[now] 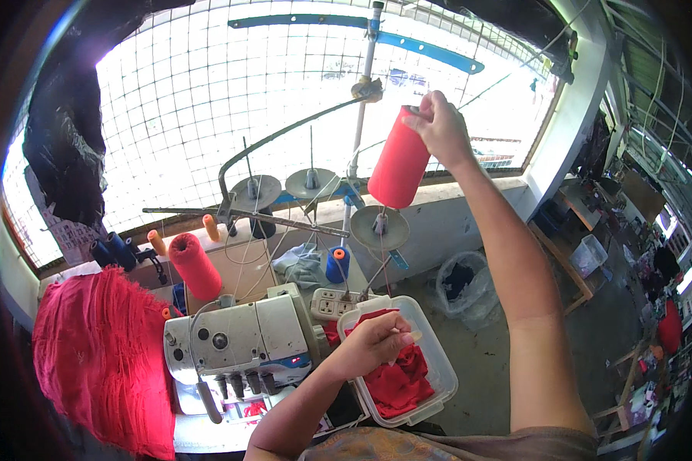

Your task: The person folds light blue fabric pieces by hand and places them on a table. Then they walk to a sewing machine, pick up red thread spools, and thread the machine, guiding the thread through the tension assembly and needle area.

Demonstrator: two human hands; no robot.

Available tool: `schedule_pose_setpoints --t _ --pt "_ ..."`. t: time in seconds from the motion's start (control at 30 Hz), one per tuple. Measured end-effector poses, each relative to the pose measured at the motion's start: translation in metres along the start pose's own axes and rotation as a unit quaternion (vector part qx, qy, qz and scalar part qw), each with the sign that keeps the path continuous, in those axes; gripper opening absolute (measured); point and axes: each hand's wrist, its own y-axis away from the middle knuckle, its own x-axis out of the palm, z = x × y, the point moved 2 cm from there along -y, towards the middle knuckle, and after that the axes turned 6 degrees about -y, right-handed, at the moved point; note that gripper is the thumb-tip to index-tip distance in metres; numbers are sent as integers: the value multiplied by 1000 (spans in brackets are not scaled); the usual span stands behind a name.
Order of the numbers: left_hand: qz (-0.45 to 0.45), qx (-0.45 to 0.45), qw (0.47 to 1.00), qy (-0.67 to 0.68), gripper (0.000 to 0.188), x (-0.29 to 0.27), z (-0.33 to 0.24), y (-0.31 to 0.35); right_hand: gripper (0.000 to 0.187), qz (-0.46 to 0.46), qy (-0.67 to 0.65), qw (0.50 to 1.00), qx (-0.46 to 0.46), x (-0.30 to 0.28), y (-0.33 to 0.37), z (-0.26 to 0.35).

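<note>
My right hand point(442, 132) is raised at the upper right, its fingers gripping the top of a large red thread cone point(400, 161). The cone tilts slightly above a round spool holder point(380, 228) on the thread stand. Lower down, my left hand point(374, 343) is closed over a clear plastic bin point(438, 369) holding red fabric point(400, 384). What its fingers pinch is too small to make out. A thin red strand hangs between the cone's underside and this hand. Left of that hand stands a white overlock sewing machine point(246, 334).
Red fabric point(104, 353) is heaped left of the machine. Another red cone point(195, 265) and a blue spool point(337, 264) stand behind it, beside a power strip point(334, 303). The stand's metal pole point(360, 131) and curved arm rise before a mesh window. A bagged bin point(465, 284) sits on the floor.
</note>
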Motion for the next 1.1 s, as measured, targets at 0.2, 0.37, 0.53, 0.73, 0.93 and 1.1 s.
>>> schedule_pose_setpoints --t 0.2,0.37,0.53,0.73,0.93,1.1 --pt "-3 -25 998 49 14 2 10 11 28 31 -37 999 5 35 31 -20" --pt "-19 -37 998 52 14 2 14 18 29 39 -7 999 16 44 42 -26" --pt "-13 -31 999 41 15 2 9 23 31 45 18 999 23 47 52 -31" --pt "-14 -23 999 23 16 4 -2 31 25 -20 -46 999 -18 14 32 -11" --pt "-5 -21 1000 19 15 5 -6 33 21 -39 -431 890 145 -21 -2 18" --pt "-4 -8 999 43 14 10 -10 34 30 -14 -533 822 200 -8 -29 13"
